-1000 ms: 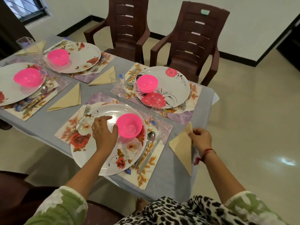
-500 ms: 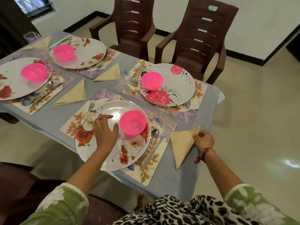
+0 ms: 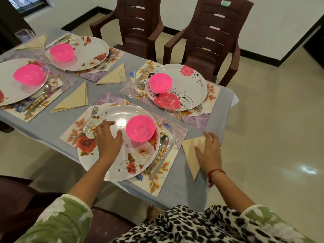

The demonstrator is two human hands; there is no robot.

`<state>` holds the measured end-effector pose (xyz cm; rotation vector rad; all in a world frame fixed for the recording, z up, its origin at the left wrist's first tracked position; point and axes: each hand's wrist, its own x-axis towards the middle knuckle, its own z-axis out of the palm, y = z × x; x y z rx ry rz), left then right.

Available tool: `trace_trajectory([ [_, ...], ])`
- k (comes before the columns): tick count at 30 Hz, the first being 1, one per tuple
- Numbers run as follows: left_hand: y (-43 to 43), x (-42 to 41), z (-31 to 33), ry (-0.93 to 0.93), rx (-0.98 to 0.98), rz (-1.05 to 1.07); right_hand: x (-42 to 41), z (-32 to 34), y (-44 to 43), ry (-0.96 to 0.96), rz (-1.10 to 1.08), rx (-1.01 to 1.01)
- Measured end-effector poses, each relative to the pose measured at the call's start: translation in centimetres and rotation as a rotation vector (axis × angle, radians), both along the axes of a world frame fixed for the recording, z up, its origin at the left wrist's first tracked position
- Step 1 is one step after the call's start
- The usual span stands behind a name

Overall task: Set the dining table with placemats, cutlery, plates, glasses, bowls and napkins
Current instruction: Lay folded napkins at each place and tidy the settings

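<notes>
The person's right hand [image 3: 208, 152] lies palm down on a folded beige napkin [image 3: 190, 155]. Its fingers are straight and slightly apart, pressing the triangle flat against the grey cloth of the dining table [image 3: 175, 195]. The napkin sits by the table's near right corner, just beside the right edge of the near placemat [image 3: 156, 185], with one point aimed at the near edge. A red thread circles that wrist.

The left hand [image 3: 107, 140] rests on the near plate [image 3: 112, 167], a white one with red roses. Its fingers are relaxed and a little spread. The thumb reaches toward the pink bowl [image 3: 140, 128] standing on the plate's right half and stops just short of it. A spoon [image 3: 164, 142] and a knife [image 3: 164, 159] lie side by side on the placemat just right of the plate. A fork [image 3: 93, 111] lies on the mat at the plate's far left, and a clear glass [image 3: 169, 116] stands near the mat's far right corner.

Across the table, by the far edge, a second plate [image 3: 192, 85] with pink flowers carries a second bowl [image 3: 160, 83], also pink. Toward the left end two more set places show, each with a plate and a pink bowl, and more napkins [image 3: 73, 100] lie between the mats. Two brown chairs [image 3: 210, 37] stand behind the far edge.
</notes>
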<state>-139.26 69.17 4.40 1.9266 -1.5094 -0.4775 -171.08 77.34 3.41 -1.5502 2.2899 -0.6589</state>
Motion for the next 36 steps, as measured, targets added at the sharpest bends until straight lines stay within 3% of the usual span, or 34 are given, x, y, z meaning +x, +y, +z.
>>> trace_trajectory([
  [3,0.0,1.1,0.2,-0.012,0.019,0.074,1.2,-1.7,0.3,0.131,0.23,0.239],
  [5,0.0,2.6,0.2,-0.037,0.05,0.135,1.3,-1.8,0.3,0.117,0.224,0.242],
  [10,-0.2,8.1,-0.2,-0.086,0.082,0.263,2.6,0.7,-0.5,0.033,0.223,-0.228],
  [15,-0.9,12.7,-0.7,-0.116,0.179,0.282,8.1,3.9,-1.7,-0.067,0.577,-0.405],
  [20,-2.8,14.8,-1.0,-0.034,0.266,0.149,15.9,5.4,-3.9,-0.013,1.0,-0.247],
  [24,-4.8,15.3,-1.1,-0.015,0.297,0.104,18.6,5.5,-6.3,0.062,0.967,-0.088],
  [28,-6.3,15.7,-1.8,0.069,0.286,0.048,16.2,4.8,-2.8,0.171,1.105,0.023],
  [36,-9.0,15.3,-1.8,0.11,0.302,0.051,18.2,5.0,-3.4,0.055,1.137,-0.086],
])
